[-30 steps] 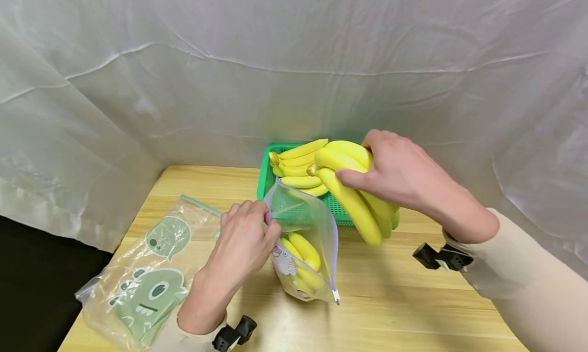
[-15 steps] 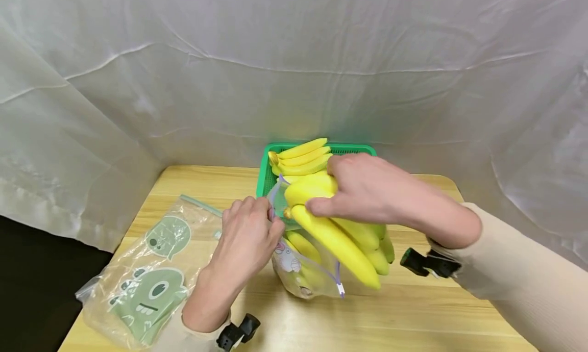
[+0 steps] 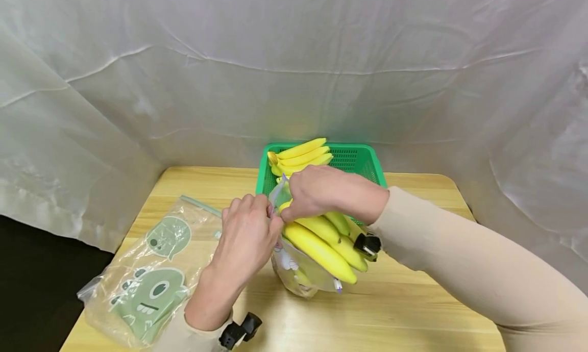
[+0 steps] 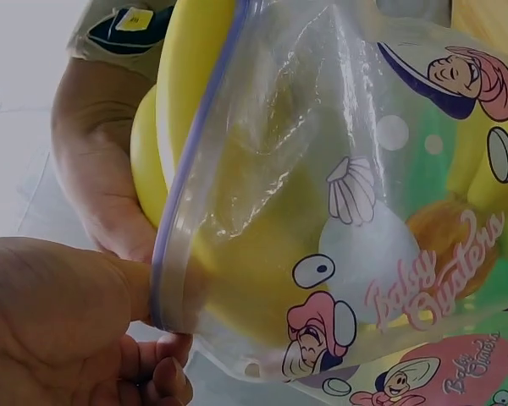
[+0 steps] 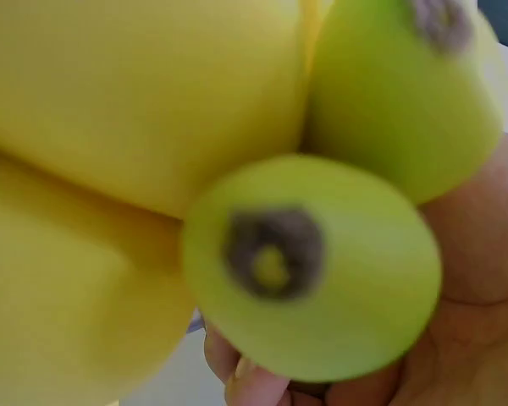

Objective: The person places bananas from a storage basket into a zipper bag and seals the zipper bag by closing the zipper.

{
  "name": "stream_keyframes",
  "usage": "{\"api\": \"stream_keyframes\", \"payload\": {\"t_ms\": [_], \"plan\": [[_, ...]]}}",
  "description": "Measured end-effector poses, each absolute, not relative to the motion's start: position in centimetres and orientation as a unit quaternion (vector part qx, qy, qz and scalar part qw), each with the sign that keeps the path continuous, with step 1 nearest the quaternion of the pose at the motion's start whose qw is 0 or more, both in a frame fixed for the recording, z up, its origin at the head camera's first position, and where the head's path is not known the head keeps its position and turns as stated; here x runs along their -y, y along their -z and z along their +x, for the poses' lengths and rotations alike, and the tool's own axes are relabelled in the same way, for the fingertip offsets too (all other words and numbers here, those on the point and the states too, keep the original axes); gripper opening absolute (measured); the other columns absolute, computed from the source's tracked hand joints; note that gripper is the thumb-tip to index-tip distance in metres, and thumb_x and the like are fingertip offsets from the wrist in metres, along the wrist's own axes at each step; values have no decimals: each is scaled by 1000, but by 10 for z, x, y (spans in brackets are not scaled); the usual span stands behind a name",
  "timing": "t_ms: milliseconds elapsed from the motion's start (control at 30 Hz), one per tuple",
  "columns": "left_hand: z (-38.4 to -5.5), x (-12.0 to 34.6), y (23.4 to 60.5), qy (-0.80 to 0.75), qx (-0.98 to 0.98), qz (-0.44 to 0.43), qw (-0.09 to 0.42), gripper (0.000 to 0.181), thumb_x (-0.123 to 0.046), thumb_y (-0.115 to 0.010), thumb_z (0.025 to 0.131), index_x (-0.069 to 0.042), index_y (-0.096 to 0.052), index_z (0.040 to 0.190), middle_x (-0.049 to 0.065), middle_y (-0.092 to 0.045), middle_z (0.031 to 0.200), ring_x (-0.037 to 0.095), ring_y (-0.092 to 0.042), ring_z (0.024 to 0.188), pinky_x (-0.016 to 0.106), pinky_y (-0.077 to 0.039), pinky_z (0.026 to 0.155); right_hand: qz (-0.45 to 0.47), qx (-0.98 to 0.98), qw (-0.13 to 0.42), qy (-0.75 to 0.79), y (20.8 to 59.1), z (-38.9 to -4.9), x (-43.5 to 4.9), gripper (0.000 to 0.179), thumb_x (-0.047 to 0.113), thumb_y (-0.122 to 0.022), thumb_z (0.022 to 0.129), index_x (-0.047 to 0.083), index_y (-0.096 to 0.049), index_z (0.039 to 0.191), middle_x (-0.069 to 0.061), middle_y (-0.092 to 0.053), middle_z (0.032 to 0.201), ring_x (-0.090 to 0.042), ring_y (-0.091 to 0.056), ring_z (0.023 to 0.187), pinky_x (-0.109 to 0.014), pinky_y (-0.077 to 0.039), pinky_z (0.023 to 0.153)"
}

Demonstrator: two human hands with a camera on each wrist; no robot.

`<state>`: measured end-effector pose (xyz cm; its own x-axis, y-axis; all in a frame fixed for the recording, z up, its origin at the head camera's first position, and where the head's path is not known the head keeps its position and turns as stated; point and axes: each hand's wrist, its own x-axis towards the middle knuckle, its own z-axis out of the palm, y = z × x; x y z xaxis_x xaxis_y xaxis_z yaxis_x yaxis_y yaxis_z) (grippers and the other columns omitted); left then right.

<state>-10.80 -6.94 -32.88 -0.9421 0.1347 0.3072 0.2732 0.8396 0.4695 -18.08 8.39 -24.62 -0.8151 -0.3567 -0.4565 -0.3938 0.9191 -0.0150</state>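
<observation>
In the head view my left hand [image 3: 248,234] pinches the purple-edged rim of a clear zip bag [image 3: 298,275] between thumb and fingers. Cartoon prints and "Baby Oysters" lettering cover the bag [image 4: 389,279] in the left wrist view. My right hand [image 3: 312,191] grips a bunch of bananas [image 3: 321,250] near the stem, which my hand hides. The stem end overlaps the bag's mouth, while the banana tips stick out over the near right rim. Close up in the right wrist view, dark banana tips [image 5: 275,254] fill the picture. More bananas lie inside the bag, now mostly covered.
A green basket [image 3: 374,163] stands behind the bag with another banana bunch [image 3: 303,155] at its left side. On the left of the wooden table [image 3: 413,311] lies a second clear bag [image 3: 151,280] with a green monster print. A grey curtain [image 3: 294,76] hangs behind.
My right hand has carried the banana bunch left and down, from beside the basket to the bag's mouth. My left hand has stayed at the rim.
</observation>
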Motion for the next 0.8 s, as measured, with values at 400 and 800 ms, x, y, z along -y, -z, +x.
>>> {"api": "stream_keyframes", "payload": {"t_ms": [400,800], "plan": [[-109,74,328,267,953,-91,112,13,-16,-58,94,-11,-57,83,5,-52,78,31,-48,81,42,-35,79,-227,-937,245,107,262,-185,-102,58,55,-64,100,1,-61,121,-1,-55,84,-14,-48,67,-30,-41,63],[-110,79,327,272,955,-63,101,12,-15,-56,93,-11,-57,81,7,-52,79,32,-48,83,41,-34,79,-242,-938,244,55,274,-171,-152,50,31,-64,99,20,-40,57,8,-25,53,-9,-18,53,-27,-25,54]]}}
